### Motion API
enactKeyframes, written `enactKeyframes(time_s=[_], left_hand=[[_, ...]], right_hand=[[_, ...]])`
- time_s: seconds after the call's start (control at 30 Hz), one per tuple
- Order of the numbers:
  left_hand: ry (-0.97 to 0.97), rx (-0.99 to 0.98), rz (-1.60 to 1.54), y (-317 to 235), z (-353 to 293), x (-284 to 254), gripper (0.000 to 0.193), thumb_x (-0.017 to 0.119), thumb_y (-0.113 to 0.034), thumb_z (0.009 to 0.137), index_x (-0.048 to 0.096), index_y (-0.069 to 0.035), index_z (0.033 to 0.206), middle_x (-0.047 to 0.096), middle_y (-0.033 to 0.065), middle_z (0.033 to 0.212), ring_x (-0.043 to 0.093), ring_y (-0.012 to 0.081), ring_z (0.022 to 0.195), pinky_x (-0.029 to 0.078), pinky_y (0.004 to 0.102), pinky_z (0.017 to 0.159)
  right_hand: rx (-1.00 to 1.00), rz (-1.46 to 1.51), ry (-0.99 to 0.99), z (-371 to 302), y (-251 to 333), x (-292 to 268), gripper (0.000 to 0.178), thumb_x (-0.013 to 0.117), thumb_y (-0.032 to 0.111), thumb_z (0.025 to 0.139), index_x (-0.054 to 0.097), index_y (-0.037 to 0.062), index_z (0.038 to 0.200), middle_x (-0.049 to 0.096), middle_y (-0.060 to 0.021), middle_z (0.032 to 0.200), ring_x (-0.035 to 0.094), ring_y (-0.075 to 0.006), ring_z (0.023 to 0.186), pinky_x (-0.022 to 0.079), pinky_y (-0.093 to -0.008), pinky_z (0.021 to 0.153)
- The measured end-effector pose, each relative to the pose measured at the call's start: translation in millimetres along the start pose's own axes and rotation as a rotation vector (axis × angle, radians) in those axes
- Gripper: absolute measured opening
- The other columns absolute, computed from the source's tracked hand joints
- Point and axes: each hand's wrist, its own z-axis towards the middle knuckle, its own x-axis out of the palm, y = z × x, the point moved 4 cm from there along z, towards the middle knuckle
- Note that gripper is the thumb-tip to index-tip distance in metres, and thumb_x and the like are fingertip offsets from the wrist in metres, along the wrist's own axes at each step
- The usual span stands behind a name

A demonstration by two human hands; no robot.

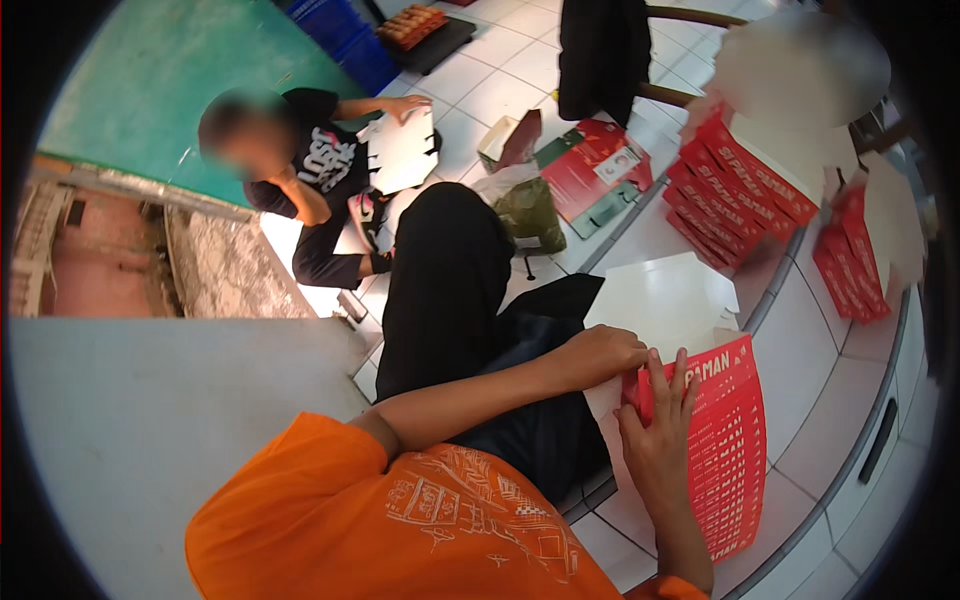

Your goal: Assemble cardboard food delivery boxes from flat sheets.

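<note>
A partly folded red and white cardboard box [668, 290] lies in front of me, its white inner side facing up. Beneath and nearer to me is a stack of similar red boxes [730, 465], their printed edges layered in rows. My left hand [606, 357] reaches across from the left, its fingers closed in a pinch at the box's near left corner. At that same corner my right hand [658, 435] grips the red side flap, thumb on one side and fingers stretched along the other. The fingertips of both hands nearly meet, partly hiding the fold.
Stacked red boxes [715, 195] stand beyond, with more boxes [850, 255] to the right. A seated person [325, 165] on the tiled floor holds a white cardboard sheet [403, 150]. Nearby are a plastic bag with green contents [530, 215], a flattened red carton [590, 165] and egg trays [412, 26].
</note>
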Motion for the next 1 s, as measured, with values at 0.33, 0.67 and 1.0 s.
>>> enactKeyframes(time_s=[0.33,0.67,1.0], left_hand=[[-0.036,-0.054,-0.091,-1,-6,-12,0.015,0.06,-0.012,0.087,0.07,-0.005,0.096,0.067,0.0118,0.086,0.068,0.0329,0.084,0.056,0.0417,0.074],[0.019,-0.058,-0.015,-4,1,0,0.024,0.063,-0.015,0.088,0.07,-0.01,0.11,0.069,0.0133,0.09,0.069,0.0341,0.084,0.055,0.0437,0.074],[0.003,-0.25,-0.312,-9,-27,6,0.028,0.066,0.005,0.083,0.066,0.004,0.111,0.072,0.0231,0.099,0.071,0.0411,0.094,0.056,0.0458,0.082]], right_hand=[[-0.037,-0.104,0.028,1,7,3,0.01,0.069,0.005,0.084,0.061,-0.0007,0.08,0.032,-0.0242,0.163,0.026,-0.0554,0.15,0.024,-0.0732,0.117],[-0.021,-0.05,-0.008,3,8,7,0.014,0.068,0.002,0.083,0.058,-0.0006,0.074,0.033,-0.0231,0.163,0.027,-0.0507,0.152,0.02,-0.0723,0.119],[-0.062,-0.114,0.029,-3,6,12,0.01,0.066,0.004,0.086,0.06,-0.0006,0.079,0.036,-0.023,0.162,0.028,-0.0456,0.153,0.022,-0.0669,0.121]])
